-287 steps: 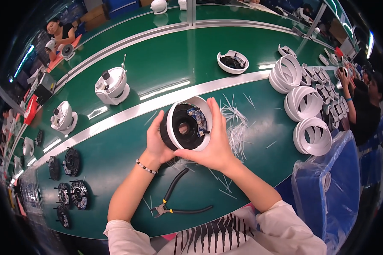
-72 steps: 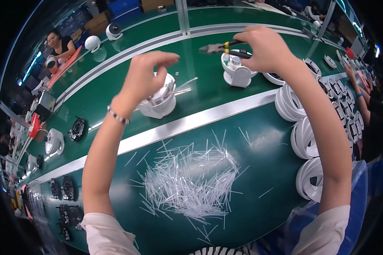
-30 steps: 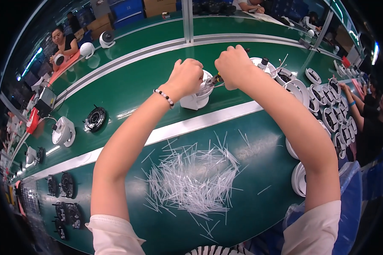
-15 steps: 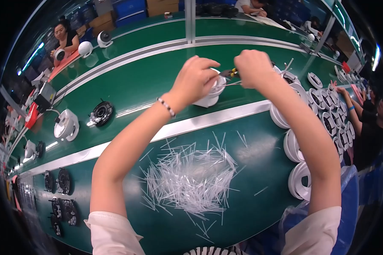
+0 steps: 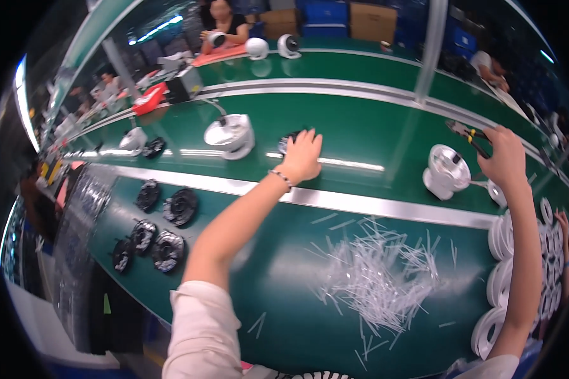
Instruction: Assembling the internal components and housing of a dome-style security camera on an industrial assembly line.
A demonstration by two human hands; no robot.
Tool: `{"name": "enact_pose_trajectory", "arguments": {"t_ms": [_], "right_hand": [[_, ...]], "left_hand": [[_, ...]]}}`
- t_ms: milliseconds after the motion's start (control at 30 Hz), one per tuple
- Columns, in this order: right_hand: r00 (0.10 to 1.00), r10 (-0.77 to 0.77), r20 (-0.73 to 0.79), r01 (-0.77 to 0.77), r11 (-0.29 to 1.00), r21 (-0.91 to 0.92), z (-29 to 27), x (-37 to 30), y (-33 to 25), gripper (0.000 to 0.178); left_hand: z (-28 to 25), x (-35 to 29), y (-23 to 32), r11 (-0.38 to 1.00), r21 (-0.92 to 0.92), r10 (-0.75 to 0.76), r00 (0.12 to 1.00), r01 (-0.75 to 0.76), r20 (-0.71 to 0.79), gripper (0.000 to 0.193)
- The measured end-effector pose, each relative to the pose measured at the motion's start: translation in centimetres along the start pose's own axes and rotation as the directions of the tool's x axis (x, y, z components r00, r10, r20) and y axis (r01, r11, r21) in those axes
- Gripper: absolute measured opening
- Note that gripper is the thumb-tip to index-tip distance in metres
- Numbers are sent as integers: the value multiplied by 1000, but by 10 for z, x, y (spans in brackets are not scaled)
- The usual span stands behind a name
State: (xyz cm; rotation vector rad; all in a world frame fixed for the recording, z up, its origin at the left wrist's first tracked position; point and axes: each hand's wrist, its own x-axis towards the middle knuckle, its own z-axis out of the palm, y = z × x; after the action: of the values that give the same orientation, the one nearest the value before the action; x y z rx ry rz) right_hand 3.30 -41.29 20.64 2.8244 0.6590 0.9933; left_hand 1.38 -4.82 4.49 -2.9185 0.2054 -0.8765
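Observation:
My left hand (image 5: 303, 159) lies over a black round part (image 5: 286, 143) on the green conveyor, fingers spread. The hand hides most of that part, and I cannot tell whether it is gripped. My right hand (image 5: 506, 158) is closed around pliers (image 5: 469, 134) with black and yellow handles, jaws pointing left. Just left of and below the pliers stands a white rounded housing (image 5: 442, 180) with an open top. Left of my left hand is another open white housing (image 5: 229, 138) with a cable rising from it.
Thin clear strips (image 5: 385, 278) lie heaped on the near green table (image 5: 265, 252). Several black round parts (image 5: 182, 207) sit at its left. White rings (image 5: 487, 331) are stacked at the right. A metal post (image 5: 431, 57) rises beyond the belt. Across it, a person (image 5: 224, 28) holds a part.
My left hand has left the white housing and reached left to the black part. My right hand, still with the pliers, has drawn away from the housing. The view has swung left.

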Motion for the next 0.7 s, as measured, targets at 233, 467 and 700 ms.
{"name": "enact_pose_trajectory", "arguments": {"t_ms": [233, 467, 700], "right_hand": [[980, -150, -128, 168, 975, 145, -17, 3, -66, 29], [970, -193, -149, 223, 950, 219, -16, -1, -85, 34], [948, -268, -173, 306, 915, 263, -17, 11, -113, 31]], "left_hand": [[13, -37, -32, 991, -84, -83, 974, 102, 211, 22], [-68, -95, -45, 990, 34, -135, 889, 133, 437, 31], [-122, -95, -74, 966, 45, -244, 840, 254, 485, 45]]}}
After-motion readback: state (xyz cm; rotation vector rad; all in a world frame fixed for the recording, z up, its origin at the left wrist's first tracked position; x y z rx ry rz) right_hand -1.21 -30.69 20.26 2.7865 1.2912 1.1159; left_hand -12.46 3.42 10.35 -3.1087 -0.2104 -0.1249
